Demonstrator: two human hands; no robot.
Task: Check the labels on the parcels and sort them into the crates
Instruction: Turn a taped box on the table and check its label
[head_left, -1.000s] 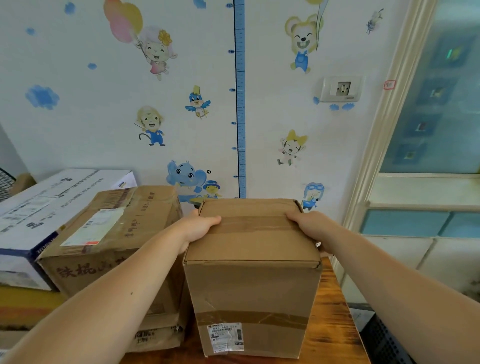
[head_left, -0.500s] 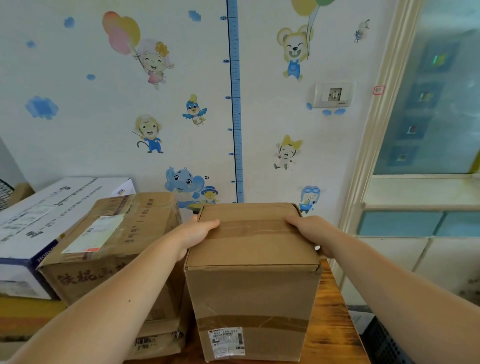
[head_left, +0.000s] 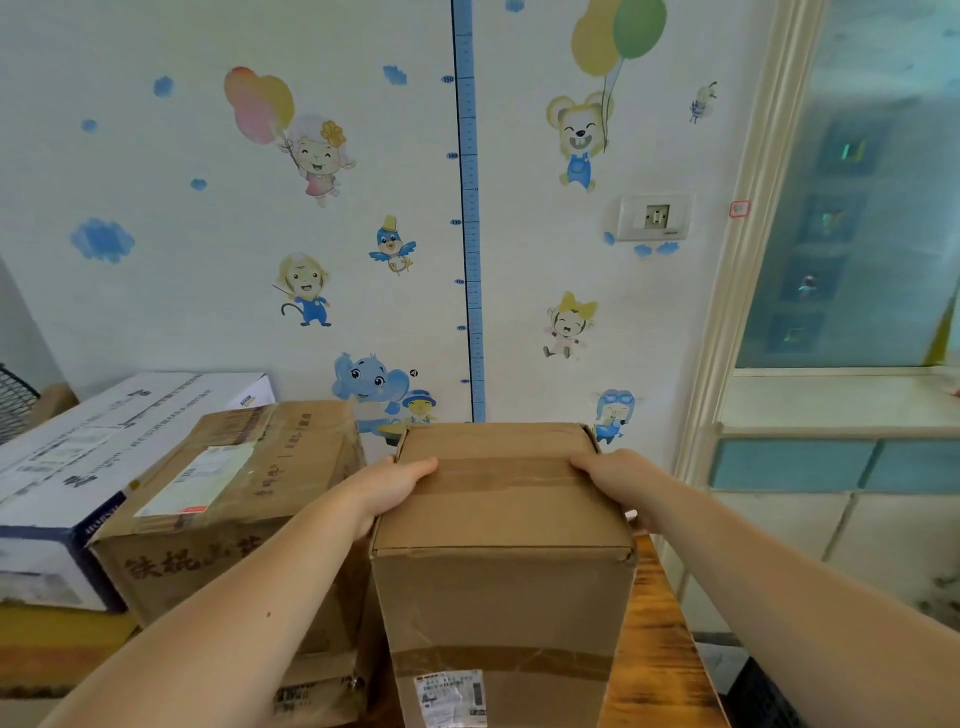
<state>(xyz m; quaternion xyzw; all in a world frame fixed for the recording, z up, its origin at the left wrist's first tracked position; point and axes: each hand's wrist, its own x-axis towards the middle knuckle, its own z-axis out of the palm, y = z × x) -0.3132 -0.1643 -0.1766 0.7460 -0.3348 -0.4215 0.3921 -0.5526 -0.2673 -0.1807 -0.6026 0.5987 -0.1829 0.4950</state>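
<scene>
Grip holds on both sides: my left hand and right hand keep clasping the top side edges of the tall brown cardboard parcel, fingers curled onto its taped lid. What has shifted over the last second is the view, which has tipped upward a little. The parcel now sits lower in frame and its white shipping label, bottom centre, is nearly cut off. I judge that label still unread, so this parcel is not yet sorted.

It stands upright on the brown wooden table, just beside a wider brown carton at lower left. A white and blue box lies beyond that. Behind, the pale wall carries cartoon stickers, a blue height-chart strip and a white wall socket. A dark slatted thing at lower right may be a crate; I cannot tell.
</scene>
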